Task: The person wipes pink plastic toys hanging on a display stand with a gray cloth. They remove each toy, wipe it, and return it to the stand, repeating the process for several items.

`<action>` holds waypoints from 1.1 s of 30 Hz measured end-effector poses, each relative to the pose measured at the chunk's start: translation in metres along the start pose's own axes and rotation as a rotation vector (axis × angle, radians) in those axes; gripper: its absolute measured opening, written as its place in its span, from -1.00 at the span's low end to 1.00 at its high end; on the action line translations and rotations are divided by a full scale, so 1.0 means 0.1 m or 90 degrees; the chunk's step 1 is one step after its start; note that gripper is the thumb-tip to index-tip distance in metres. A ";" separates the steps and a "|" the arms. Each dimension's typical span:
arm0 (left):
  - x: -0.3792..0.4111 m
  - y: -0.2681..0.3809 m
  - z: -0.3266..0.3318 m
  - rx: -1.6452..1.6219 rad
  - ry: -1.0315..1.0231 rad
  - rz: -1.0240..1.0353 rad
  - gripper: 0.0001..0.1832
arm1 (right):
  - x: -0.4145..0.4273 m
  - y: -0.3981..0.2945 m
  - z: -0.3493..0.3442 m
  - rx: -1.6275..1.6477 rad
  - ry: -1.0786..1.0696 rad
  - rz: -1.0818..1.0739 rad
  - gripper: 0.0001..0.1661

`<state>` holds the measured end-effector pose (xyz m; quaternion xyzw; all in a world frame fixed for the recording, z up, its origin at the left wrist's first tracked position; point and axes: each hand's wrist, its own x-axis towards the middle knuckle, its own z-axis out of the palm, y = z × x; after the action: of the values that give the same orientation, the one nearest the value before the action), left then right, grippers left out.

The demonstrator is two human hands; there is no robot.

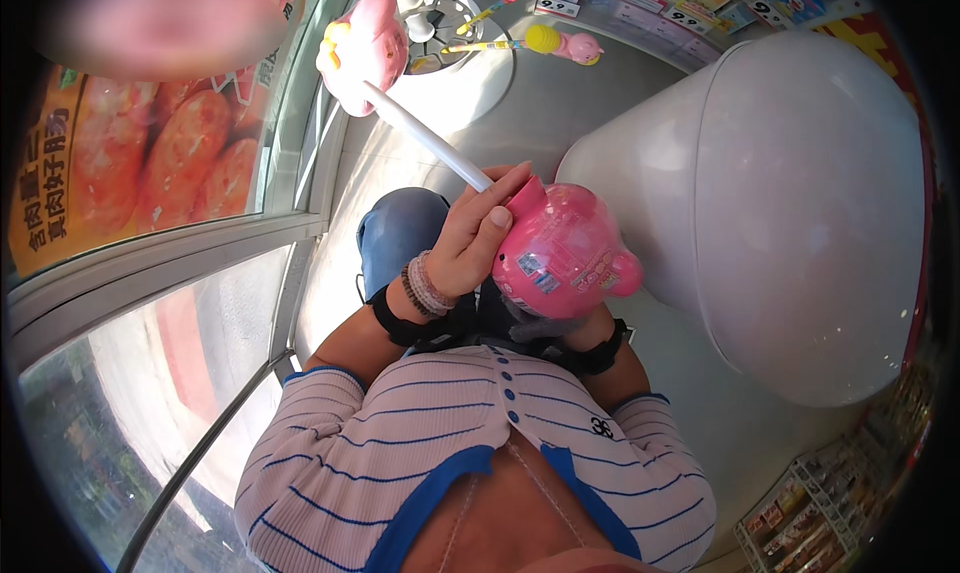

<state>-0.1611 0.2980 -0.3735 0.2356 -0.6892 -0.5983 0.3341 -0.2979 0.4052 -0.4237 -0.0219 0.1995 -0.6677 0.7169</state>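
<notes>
My left hand (476,235), with bead bracelets at the wrist, grips the raised rim of a glossy pink, rounded plastic container (566,250) with printed labels and a rounded knob. A white rod (431,141) runs from a pink figure-shaped item (364,51) down to my left fingers; whether they touch it cannot be told. My right hand (589,331) is mostly hidden beneath the container, beside a grey cloth (544,325). Its fingers are not visible.
A large white rounded object (795,220) stands close at right. A framed glass panel (157,250) with a food poster is at left. Ahead are a white stand base (480,85), pencils with figure toppers (566,44) and a shelf with price tags (645,10). A goods rack (810,513) is at lower right.
</notes>
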 end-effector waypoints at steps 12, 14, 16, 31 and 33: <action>0.40 -0.14 0.02 -0.574 0.046 -0.388 -0.46 | 0.04 -0.02 -0.02 -0.356 0.137 -0.275 -0.40; 0.52 -0.28 -0.03 -0.575 0.046 -0.340 -0.47 | 0.15 -0.08 0.02 -0.308 0.235 -0.272 -0.38; 0.68 -0.34 -0.06 -0.537 0.052 -0.296 -0.47 | 0.32 -0.08 -0.14 -0.098 0.329 -0.216 -0.48; 1.71 -0.77 -0.40 -0.584 0.210 -0.194 -0.65 | 0.02 0.15 -0.37 -0.148 0.450 -0.188 -0.47; 1.77 -0.83 -0.44 -0.600 0.208 -0.193 -0.65 | -0.01 0.15 -0.37 -0.163 0.454 -0.178 -0.47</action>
<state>-0.2527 0.1261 -0.4206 0.2472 -0.2420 -0.8408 0.4164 -0.2951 0.4163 -0.4626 0.0951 0.5125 -0.6944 0.4962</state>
